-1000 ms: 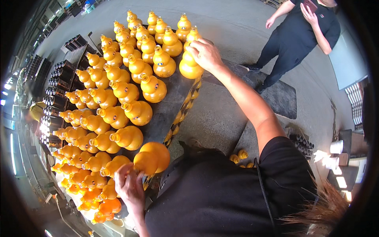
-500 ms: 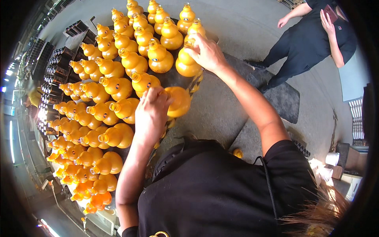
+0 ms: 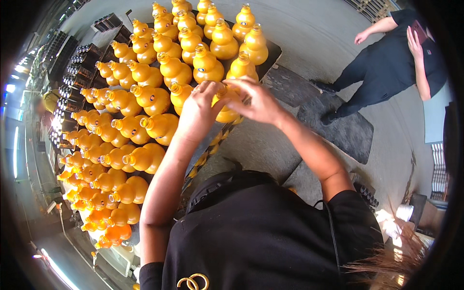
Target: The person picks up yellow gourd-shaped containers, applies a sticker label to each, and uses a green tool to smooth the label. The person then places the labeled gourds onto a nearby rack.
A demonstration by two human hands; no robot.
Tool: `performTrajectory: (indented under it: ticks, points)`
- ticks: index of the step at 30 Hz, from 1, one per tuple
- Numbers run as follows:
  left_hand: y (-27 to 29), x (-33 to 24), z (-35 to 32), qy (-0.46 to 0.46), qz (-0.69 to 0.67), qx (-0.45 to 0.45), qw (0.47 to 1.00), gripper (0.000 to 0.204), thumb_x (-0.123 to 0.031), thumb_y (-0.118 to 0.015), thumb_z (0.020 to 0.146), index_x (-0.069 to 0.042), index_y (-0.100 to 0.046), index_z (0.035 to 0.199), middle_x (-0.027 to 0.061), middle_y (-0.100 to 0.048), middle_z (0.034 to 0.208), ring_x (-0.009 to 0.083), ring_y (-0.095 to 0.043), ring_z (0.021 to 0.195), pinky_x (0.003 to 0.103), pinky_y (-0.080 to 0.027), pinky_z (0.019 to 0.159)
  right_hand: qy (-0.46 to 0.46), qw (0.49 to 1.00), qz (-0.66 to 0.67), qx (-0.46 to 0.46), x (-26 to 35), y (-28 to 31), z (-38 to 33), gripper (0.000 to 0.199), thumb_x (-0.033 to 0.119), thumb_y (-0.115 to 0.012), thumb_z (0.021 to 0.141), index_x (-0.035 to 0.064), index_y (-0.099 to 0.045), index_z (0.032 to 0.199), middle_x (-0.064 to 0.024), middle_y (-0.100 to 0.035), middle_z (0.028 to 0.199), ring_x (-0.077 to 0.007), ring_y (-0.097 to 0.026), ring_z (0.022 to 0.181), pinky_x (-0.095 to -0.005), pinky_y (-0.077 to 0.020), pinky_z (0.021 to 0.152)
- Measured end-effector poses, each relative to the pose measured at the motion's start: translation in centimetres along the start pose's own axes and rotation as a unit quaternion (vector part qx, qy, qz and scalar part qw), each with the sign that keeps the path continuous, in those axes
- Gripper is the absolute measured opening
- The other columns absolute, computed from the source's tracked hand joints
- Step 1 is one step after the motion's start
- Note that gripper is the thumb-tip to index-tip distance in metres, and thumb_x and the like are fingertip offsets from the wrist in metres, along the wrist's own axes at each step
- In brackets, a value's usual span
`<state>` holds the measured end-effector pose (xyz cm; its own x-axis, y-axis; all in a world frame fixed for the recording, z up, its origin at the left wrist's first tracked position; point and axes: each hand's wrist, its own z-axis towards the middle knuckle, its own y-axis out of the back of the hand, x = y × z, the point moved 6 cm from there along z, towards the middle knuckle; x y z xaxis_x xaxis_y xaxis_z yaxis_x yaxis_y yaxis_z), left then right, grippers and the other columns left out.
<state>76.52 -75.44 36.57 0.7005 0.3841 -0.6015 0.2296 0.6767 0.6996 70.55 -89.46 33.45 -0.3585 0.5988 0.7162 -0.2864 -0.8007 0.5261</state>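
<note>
Yellow gourd-shaped glass bottles (image 3: 130,126) with open necks stand in close rows on the table. Both my hands meet at one yellow gourd-shaped bottle (image 3: 227,114) at the table's near right edge. My left hand (image 3: 199,107) is closed at the left of its neck. From the right, the fingers and thumb of my right hand (image 3: 258,100) curve about the neck, slightly blurred. The hands hide most of its upper part, and I cannot tell whether a small thing is between the fingertips. Another yellow bottle (image 3: 243,66) stands right behind my right hand.
Yellow-and-black striped tape (image 3: 207,154) runs along the table edge. A person in dark clothes (image 3: 382,72) stands at the right, holding a phone (image 3: 419,32). Dark mats (image 3: 338,128) lie on the floor. Crates of dark bottles (image 3: 72,84) line the far left.
My right hand has left a bottle farther back and come down beside my left hand. The bottle at my left hand is now between both hands. My view has shifted slightly.
</note>
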Motion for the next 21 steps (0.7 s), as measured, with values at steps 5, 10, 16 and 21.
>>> performTrajectory:
  ticks: [5,10,16,21]
  points:
    - [6.5,2.3,0.7,-0.019,0.217,-0.130,0.967,0.030,-0.016,-0.072,0.077,-0.004,-0.063,0.102,0.0145,-0.061,0.092,0.0329,-0.062,0.085,0.040,-0.049,0.077,-0.006,1.000,-0.003,0.021,0.6,-2.1,1.2,0.048,0.026,-0.072,0.081,0.0081,-0.055,0.122,-0.0126,-0.059,0.109,-0.0266,-0.058,0.101,-0.0364,-0.0461,0.087]
    - [5.0,7.7,0.4,0.082,0.103,-0.009,0.991,0.028,-0.012,-0.067,0.080,-0.001,-0.061,0.105,0.0174,-0.062,0.098,0.0355,-0.061,0.089,0.039,-0.049,0.076,0.015,1.000,-0.013,-0.024,0.2,-2.8,2.0,0.033,0.018,-0.072,0.080,0.0028,-0.058,0.105,-0.0126,-0.061,0.093,-0.0293,-0.060,0.084,-0.0362,-0.0484,0.074]
    - [4.8,8.3,0.9,0.065,0.112,-0.031,0.991,0.027,-0.010,-0.065,0.080,0.000,-0.060,0.105,0.0191,-0.062,0.097,0.0368,-0.061,0.087,0.040,-0.049,0.076,0.051,0.997,-0.026,-0.058,0.8,-3.3,2.4,0.032,0.017,-0.071,0.080,0.0002,-0.056,0.102,-0.0137,-0.061,0.092,-0.0315,-0.060,0.084,-0.0374,-0.0489,0.073]
    - [4.9,8.6,0.9,0.073,0.111,-0.024,0.991,0.027,-0.010,-0.066,0.080,0.000,-0.061,0.104,0.0190,-0.062,0.098,0.0370,-0.061,0.089,0.040,-0.049,0.077,0.050,0.997,-0.026,-0.055,0.9,-3.7,2.7,0.030,0.014,-0.070,0.081,-0.0003,-0.057,0.104,-0.0134,-0.061,0.095,-0.0297,-0.060,0.086,-0.0350,-0.0490,0.074]
